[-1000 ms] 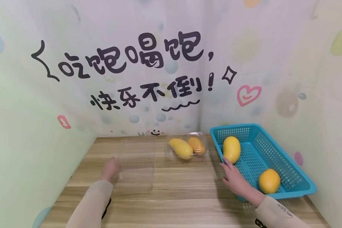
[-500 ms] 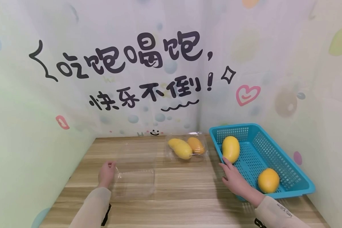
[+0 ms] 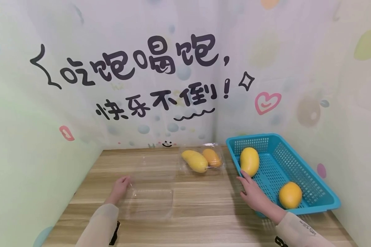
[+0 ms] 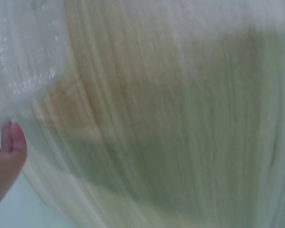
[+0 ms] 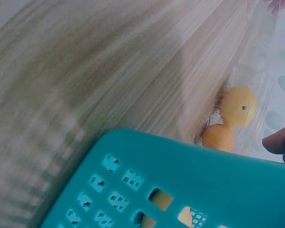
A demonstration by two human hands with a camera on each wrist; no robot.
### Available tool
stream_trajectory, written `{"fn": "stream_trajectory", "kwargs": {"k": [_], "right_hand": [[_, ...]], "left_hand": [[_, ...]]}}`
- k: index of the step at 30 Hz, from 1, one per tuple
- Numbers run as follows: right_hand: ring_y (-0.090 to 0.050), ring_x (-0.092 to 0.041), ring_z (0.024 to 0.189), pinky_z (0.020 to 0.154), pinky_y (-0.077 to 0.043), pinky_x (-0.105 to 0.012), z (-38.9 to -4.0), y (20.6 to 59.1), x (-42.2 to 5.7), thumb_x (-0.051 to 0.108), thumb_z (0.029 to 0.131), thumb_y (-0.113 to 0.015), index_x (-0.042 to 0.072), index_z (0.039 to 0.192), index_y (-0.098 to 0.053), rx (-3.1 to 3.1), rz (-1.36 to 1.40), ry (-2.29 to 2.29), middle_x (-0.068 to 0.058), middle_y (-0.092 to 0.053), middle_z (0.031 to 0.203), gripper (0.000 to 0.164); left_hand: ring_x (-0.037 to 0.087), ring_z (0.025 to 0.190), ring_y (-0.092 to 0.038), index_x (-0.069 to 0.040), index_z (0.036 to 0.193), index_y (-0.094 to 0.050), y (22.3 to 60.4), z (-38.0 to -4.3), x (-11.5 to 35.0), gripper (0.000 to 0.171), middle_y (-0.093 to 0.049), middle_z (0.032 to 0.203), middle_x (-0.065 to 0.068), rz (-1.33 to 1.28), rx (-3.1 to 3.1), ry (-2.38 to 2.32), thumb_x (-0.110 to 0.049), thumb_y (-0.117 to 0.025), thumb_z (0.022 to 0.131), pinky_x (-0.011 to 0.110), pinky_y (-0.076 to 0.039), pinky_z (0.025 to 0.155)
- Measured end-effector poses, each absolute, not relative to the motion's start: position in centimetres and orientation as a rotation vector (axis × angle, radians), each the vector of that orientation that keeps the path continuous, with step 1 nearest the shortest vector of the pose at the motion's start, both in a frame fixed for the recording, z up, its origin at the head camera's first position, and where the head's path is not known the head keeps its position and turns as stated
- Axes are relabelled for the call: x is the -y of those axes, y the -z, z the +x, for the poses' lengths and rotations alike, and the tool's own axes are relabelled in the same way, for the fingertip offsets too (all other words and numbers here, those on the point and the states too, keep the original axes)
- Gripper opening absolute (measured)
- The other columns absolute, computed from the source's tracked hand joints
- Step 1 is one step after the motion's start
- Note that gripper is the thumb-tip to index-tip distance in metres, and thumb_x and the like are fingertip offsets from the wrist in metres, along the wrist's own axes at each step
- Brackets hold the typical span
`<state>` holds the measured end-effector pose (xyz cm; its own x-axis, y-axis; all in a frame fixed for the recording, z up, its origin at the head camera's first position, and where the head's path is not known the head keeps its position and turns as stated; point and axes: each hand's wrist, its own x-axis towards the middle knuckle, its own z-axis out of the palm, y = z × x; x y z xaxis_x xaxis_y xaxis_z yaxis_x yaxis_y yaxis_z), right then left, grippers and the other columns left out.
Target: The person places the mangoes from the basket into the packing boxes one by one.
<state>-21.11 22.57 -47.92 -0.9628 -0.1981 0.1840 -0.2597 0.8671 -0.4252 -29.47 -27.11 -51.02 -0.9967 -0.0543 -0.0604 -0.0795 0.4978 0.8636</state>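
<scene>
A clear plastic clamshell box (image 3: 150,205) lies open on the wooden table, its see-through lid folded back toward the wall. My left hand (image 3: 120,188) pinches the left edge of this box near the hinge. In the left wrist view, curled fingertips (image 4: 18,137) meet the box's rim. Over at the right, my right hand (image 3: 254,196) rests at the left rim of a blue perforated basket (image 3: 318,183), fingers relaxed. A yellow mango (image 3: 249,161) lies just beyond those fingers, inside the basket. Another mango (image 3: 290,195), rounder and more orange, sits near the basket's front.
Behind, against the patterned wall, a second clear box (image 3: 183,167) holds a yellow mango (image 3: 198,162) and an orange one. Wood-grain tabletop (image 3: 204,209) stretches between the open box and the basket. Walls close in the table's back and sides.
The clear box, blurred a second ago, has settled lower and slightly right, its lid lying back. My left hand shifted left, then back right along its edge. The right hand stayed at the basket.
</scene>
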Motion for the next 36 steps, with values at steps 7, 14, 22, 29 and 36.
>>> {"fn": "stream_trajectory", "kwargs": {"k": [7,14,22,29,36], "right_hand": [[-0.037,-0.046,0.121,0.089,-0.041,-0.055,-21.1,47.8,-22.6,0.001,0.084,-0.058,-0.008,0.127,-0.044,2.903,0.353,-0.71,-0.024,-0.024,0.144,0.047],[-0.037,-0.046,0.121,0.089,-0.041,-0.055,-21.1,47.9,-22.6,0.001,0.084,-0.058,-0.008,0.127,-0.044,2.904,0.352,-0.728,-0.025,-0.024,0.144,0.047],[-0.039,-0.044,0.121,0.088,-0.043,-0.053,-21.3,48.0,-22.7,0.001,0.083,-0.059,-0.008,0.127,-0.044,2.893,0.364,-0.735,-0.024,-0.025,0.144,0.047],[-0.04,-0.044,0.12,0.087,-0.044,-0.052,-21.2,47.9,-22.7,0.001,0.084,-0.058,-0.008,0.127,-0.045,2.887,0.363,-0.74,-0.024,-0.025,0.144,0.046],[-0.039,-0.045,0.12,0.088,-0.043,-0.053,-21.2,47.9,-22.7,0.001,0.084,-0.058,-0.009,0.126,-0.044,2.888,0.364,-0.74,-0.025,-0.025,0.144,0.046]], "left_hand": [[0.002,0.085,-0.059,0.015,0.132,-0.028,51.7,-29.5,27.5,0.043,-0.066,0.109,0.011,-0.153,-2.368,-1.896,-0.01,-0.037,0.098,0.019,-0.047,0.068],[0.0,0.078,-0.057,0.01,0.125,-0.031,51.6,-28.9,27.1,0.034,-0.063,0.091,-0.014,-0.217,-2.258,-2.069,-0.007,-0.038,0.096,0.019,-0.049,0.07],[0.001,0.072,-0.055,-0.007,0.097,-0.045,51.6,-28.5,27.0,0.007,-0.063,0.088,-0.012,-0.224,-2.195,-2.095,-0.001,-0.045,0.093,0.017,-0.047,0.063],[0.002,0.06,-0.042,-0.006,0.092,-0.046,51.9,-28.6,27.1,0.011,-0.054,0.081,-0.005,-0.153,-2.169,-2.089,0.004,-0.043,0.092,0.015,-0.035,0.052],[0.004,0.059,-0.041,-0.001,0.093,-0.047,51.9,-28.3,27.1,0.008,-0.051,0.08,-0.003,-0.067,-2.195,-2.029,0.006,-0.042,0.091,0.016,-0.035,0.051]]}}
